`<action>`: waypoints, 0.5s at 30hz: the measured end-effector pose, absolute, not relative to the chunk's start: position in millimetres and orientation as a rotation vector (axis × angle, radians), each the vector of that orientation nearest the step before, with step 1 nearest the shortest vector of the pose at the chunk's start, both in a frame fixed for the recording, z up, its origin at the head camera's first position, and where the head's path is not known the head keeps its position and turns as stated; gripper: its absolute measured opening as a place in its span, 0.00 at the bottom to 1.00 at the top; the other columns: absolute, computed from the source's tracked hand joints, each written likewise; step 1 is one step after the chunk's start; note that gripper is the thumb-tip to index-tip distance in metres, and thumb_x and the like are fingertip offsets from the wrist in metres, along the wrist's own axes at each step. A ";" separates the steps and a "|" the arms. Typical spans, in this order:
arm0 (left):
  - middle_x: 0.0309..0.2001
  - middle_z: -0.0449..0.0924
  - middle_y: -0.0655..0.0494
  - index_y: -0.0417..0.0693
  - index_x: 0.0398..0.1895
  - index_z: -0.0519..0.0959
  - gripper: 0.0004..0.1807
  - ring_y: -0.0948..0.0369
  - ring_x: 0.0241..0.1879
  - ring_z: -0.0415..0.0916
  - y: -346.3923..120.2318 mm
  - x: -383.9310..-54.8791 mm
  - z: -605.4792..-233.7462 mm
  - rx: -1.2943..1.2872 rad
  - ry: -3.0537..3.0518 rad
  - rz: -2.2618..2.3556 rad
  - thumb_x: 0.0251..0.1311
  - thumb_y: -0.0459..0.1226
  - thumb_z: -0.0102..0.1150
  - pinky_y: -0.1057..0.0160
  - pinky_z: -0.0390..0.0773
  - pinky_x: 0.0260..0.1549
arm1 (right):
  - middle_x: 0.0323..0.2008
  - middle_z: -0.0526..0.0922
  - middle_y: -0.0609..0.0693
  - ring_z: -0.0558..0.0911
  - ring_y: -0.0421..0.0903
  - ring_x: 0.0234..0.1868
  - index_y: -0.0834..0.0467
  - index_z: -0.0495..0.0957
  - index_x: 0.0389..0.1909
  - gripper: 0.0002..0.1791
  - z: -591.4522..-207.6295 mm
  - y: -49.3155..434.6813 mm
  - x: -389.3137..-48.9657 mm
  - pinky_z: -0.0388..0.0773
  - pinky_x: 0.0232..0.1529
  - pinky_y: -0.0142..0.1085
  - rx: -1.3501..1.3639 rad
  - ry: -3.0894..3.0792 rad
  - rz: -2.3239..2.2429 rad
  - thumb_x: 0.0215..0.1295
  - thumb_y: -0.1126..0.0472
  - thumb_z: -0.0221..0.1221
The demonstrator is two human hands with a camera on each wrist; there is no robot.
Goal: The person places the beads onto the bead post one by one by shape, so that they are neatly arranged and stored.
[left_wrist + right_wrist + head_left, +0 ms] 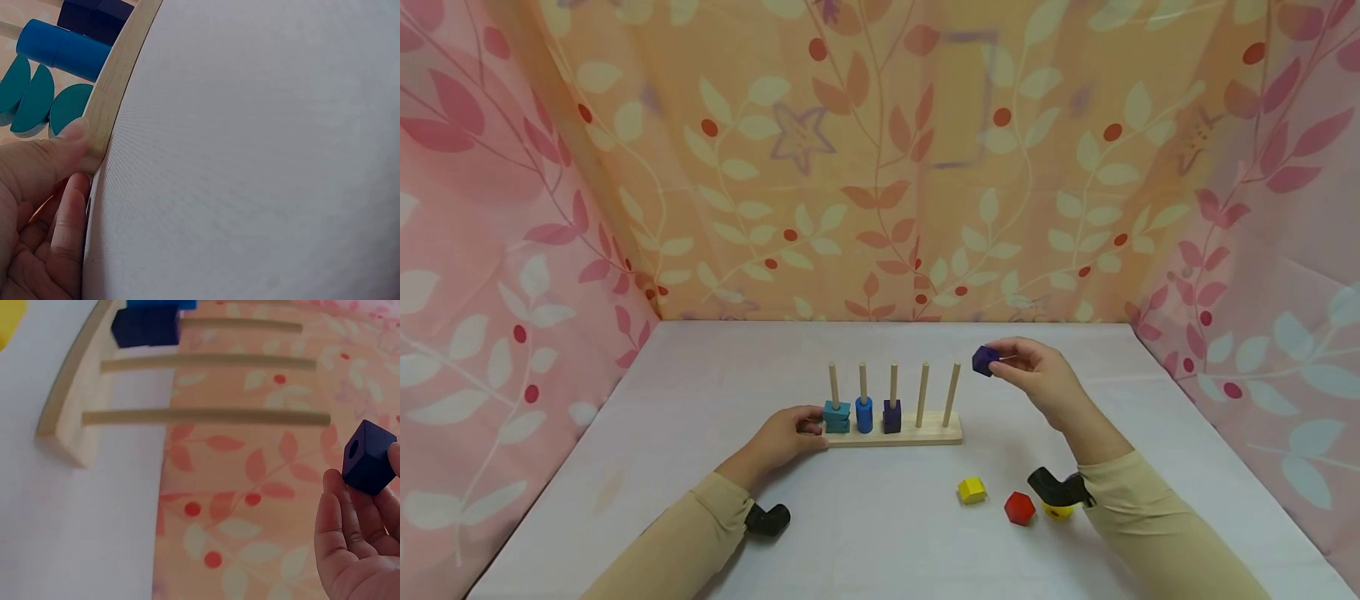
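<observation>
A wooden peg stand (931, 429) with several upright pegs is on the white table. Its left end is gripped by my left hand (790, 433), the thumb lying on the base in the left wrist view. Teal half-round blocks (837, 417) fill the leftmost peg, then come blue cylinders (864, 415) and dark purple blocks (892, 417). The two rightmost pegs are bare. My right hand (1033, 371) pinches a dark purple block (984, 361) in the air, just right of the last peg's top. A hole shows in that block (370, 456) in the right wrist view.
In front of the stand, to the right, lie a yellow block (972, 491) and a red hexagonal block (1020, 508). Another yellow block (1058, 510) is partly hidden under the black wrist camera (1060, 487). Patterned curtains (880, 167) stand behind and at both sides.
</observation>
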State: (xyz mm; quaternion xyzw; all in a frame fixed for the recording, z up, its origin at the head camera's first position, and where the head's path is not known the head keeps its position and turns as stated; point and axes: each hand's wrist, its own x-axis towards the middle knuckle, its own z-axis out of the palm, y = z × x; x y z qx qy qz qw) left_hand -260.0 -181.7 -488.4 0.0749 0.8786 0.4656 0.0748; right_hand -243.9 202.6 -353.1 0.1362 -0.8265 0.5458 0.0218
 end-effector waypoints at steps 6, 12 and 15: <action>0.40 0.79 0.60 0.49 0.53 0.76 0.27 0.64 0.39 0.74 -181.7 -259.7 -487.8 0.222 2.633 1.397 0.45 0.38 0.70 0.61 0.73 0.42 | 0.45 0.77 0.60 0.79 0.49 0.41 0.63 0.74 0.51 0.19 -345.6 177.3 -250.3 0.75 0.43 0.29 0.536 -2.482 1.763 0.59 0.62 0.60; 0.39 0.78 0.60 0.50 0.53 0.76 0.27 0.64 0.39 0.73 -182.1 -259.7 -488.2 0.223 2.638 1.382 0.46 0.38 0.69 0.61 0.72 0.41 | 0.44 0.77 0.60 0.79 0.47 0.40 0.63 0.74 0.50 0.17 -342.4 149.9 -255.9 0.75 0.42 0.30 0.650 -2.443 1.790 0.58 0.68 0.59; 0.38 0.78 0.60 0.50 0.53 0.76 0.27 0.64 0.38 0.73 -182.6 -259.9 -488.8 0.226 2.633 1.384 0.45 0.39 0.69 0.62 0.72 0.41 | 0.45 0.78 0.59 0.79 0.47 0.41 0.63 0.74 0.51 0.18 -342.0 137.6 -257.1 0.75 0.44 0.32 0.690 -2.444 1.766 0.58 0.69 0.59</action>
